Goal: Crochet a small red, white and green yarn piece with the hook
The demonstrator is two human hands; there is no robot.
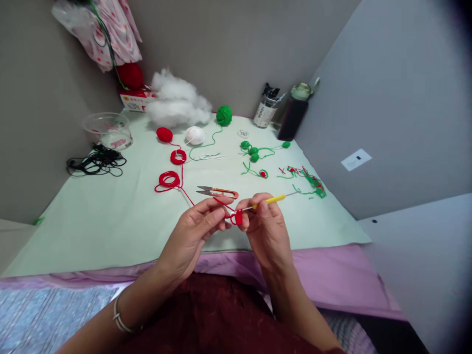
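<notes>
My right hand point(268, 230) grips a crochet hook by its yellow handle point(276, 199), and its metal shaft points left. A small piece of red crochet work point(239, 217) sits at that hand's fingertips, with the hook's tip at its upper edge. My left hand point(195, 227) is closed on red yarn point(223, 203), its thumb and fingers pinched right beside the piece. From there the strand runs back to a loose red coil point(169, 180) on the table. Orange-handled thread snips point(221, 192) lie just beyond my fingers.
Red point(164, 134), white point(195, 135) and green yarn balls point(224, 116) lie toward the back, before white stuffing point(177, 101). Green crocheted pieces point(253, 151) and yarn scraps point(315, 183) are at right. A clear tub point(107, 130) and black cord point(98, 160) stand left; a bottle point(294, 114) stands back right.
</notes>
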